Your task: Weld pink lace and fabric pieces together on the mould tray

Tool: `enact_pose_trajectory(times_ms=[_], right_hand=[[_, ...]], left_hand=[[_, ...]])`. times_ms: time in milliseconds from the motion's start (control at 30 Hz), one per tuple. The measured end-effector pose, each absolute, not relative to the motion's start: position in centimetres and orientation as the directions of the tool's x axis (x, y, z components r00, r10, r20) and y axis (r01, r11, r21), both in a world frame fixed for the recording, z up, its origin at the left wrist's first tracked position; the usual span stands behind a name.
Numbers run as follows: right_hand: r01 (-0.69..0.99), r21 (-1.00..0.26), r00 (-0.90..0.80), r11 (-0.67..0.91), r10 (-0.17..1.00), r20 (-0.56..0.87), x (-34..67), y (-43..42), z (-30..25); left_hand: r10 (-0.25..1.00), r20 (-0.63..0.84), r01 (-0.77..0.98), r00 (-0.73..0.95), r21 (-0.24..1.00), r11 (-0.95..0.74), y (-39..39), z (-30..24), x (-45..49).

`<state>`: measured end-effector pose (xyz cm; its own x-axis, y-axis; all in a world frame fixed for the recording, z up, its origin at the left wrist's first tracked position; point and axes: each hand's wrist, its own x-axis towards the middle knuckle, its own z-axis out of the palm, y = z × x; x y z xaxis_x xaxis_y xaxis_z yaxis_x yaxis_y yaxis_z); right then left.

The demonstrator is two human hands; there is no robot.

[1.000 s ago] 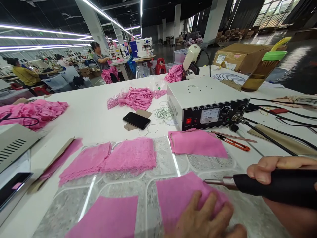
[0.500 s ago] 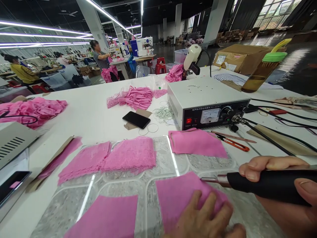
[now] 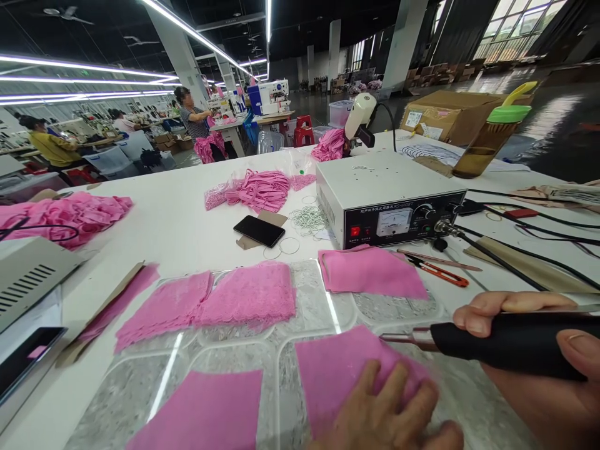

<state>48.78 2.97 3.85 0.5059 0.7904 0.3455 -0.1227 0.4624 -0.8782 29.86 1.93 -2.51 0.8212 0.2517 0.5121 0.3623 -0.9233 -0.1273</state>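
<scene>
My right hand [image 3: 529,312] is wrapped around the black handle of a hand-held ultrasonic welding tool [image 3: 497,344]. Its thin metal tip points left and meets the upper right edge of a pink fabric piece [image 3: 330,369]. On that piece rests my left hand [image 3: 389,412], fingers spread and pressing it down onto the grey marble-patterned mat [image 3: 304,306]. Another flat pink piece [image 3: 210,406] lies to the left. Behind are pink stacks with lacy edges [image 3: 248,297] and a folded pink stack [image 3: 375,272].
The ultrasonic control box [image 3: 394,194] stands behind, its cables [image 3: 501,262] running right. Orange thread snips [image 3: 440,273], a black phone [image 3: 259,231], green elastic loops [image 3: 308,220] and a tilted bottle [image 3: 485,147] lie or stand around. Co-workers [image 3: 191,119] sit or stand farther back.
The view has shifted slightly, so the background sits a little differently. Both hands, the tool and the fabric hold nearly the same positions.
</scene>
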Motion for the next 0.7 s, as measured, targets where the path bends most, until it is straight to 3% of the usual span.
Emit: enact_pose_trajectory(times_ms=[267,500,700], right_hand=[[-0.120,-0.852,0.439,0.510,0.797,0.415,47.7,3.6,5.8],[-0.102,-0.849,0.395,0.518,0.804,0.443,47.9,3.7,5.7],[-0.106,-0.861,0.592,0.497,0.728,0.347,48.2,3.6,6.1]], left_hand=[[0.244,0.447,0.359,0.861,-0.191,-0.914,1.8,-2.9,29.7],[0.269,0.603,0.415,0.751,-0.113,-0.903,1.7,-2.5,30.0],[0.229,0.615,0.402,0.755,-0.157,-0.902,2.1,-2.0,30.0]])
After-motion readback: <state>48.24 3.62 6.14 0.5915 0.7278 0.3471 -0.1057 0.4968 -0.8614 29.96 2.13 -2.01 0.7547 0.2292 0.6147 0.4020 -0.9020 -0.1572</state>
